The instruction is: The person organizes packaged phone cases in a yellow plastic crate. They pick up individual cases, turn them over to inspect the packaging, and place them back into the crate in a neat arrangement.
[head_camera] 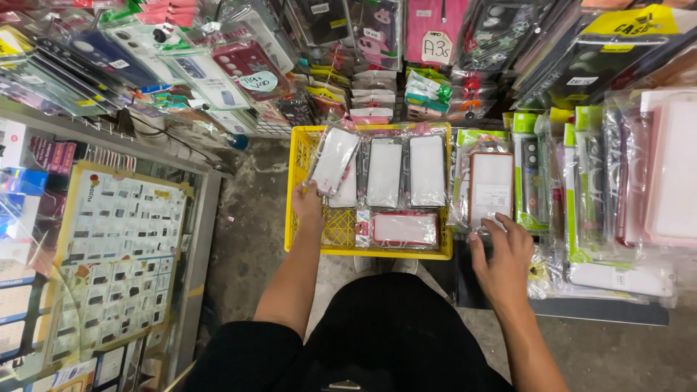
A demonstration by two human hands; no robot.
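A yellow plastic crate (367, 251) stands on the floor in front of me, filled with packaged phone cases in clear sleeves. My left hand (309, 205) reaches into the crate's left side and grips a white phone case packet (334, 159), lifted and tilted. To the crate's right, my right hand (499, 258) rests with fingers spread on the lower edge of a packet holding a red-rimmed phone case (491, 186), which stands in a row of similar packets.
Racks of hanging phone cases (239, 65) fill the wall ahead. More packets in green-edged sleeves (595, 181) stand at the right. A glass display counter (116, 247) runs along the left. Concrete floor (247, 239) shows between counter and crate.
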